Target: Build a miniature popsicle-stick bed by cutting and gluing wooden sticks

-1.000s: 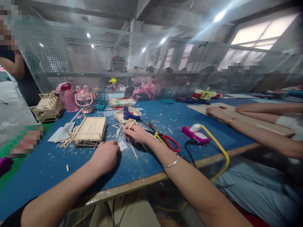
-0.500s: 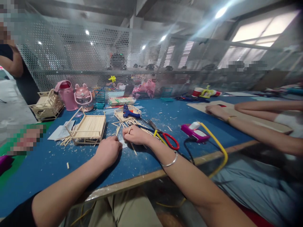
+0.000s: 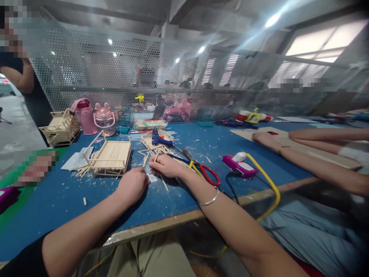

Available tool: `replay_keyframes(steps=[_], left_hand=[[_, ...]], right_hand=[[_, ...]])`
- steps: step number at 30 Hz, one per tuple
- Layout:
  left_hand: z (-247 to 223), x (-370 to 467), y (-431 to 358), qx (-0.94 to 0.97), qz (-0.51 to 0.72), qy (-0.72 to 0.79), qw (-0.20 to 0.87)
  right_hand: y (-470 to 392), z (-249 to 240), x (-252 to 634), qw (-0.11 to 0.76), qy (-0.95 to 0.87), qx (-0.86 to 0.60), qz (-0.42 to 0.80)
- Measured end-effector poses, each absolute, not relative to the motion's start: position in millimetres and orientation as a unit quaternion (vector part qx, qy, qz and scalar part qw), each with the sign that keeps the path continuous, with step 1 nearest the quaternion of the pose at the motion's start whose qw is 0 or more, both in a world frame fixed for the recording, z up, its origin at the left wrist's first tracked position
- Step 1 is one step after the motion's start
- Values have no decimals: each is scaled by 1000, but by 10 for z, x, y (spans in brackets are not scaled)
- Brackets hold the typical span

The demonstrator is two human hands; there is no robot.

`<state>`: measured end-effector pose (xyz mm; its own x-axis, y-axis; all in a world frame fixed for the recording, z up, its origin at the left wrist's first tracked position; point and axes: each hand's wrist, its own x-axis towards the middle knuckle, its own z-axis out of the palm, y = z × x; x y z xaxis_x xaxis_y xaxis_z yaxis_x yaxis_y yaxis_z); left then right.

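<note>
My left hand (image 3: 134,184) is closed near the table's front, its fingertips bent down over a small pale sheet (image 3: 152,177); what it grips is hidden. My right hand (image 3: 164,166), with a silver bangle on its wrist, pinches a thin wooden stick (image 3: 156,157) just beside it. Left of my hands stands a small frame (image 3: 111,156) built of sticks. Loose sticks (image 3: 145,157) are scattered behind my fingers. A blue glue gun (image 3: 160,140) rests on another stick piece (image 3: 147,141) further back. Scissors with red and yellow handles (image 3: 210,175) lie right of my right hand.
A purple power socket (image 3: 240,167) with a yellow cable is on the blue table (image 3: 173,209). Pink bottles (image 3: 86,119) and a stick model (image 3: 62,129) stand at the back left. At the right, another person's arms (image 3: 300,154) rest on a board.
The whole view has shifted slightly. My fingers have moved a little, and both hands remain close together over the pale sheet.
</note>
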<state>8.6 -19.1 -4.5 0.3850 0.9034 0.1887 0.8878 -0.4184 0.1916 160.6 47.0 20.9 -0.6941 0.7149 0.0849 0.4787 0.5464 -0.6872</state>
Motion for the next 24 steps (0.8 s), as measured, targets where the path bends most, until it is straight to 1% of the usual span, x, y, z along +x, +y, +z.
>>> replay_keyframes(steps=[5,11,13,14,16,18,20,22,24], left_hand=[[-17,109,-205,831,108,545,25],[21,117,-206,838,88,539,13],[19,116,-209,837,88,539,14],[17,117,-214,837,86,540,16],[18,122,-234,841,87,534,16],[46,122,-265,846,116,521,-1],[123,101,-303,845,183,500,-37],[250,39,-345,823,268,493,-87],[387,-77,-391,767,348,521,-139]], right_hand=[[450,205,1544,167,-888,-356,237],[450,231,1545,171,-876,-372,254],[495,224,1585,171,-874,-384,242],[525,217,1612,186,-868,-394,238],[590,199,1666,246,-840,-411,257],[641,178,1706,307,-799,-418,303],[659,160,1718,334,-792,-406,310],[636,146,1702,321,-831,-383,244],[585,129,1663,275,-877,-360,161]])
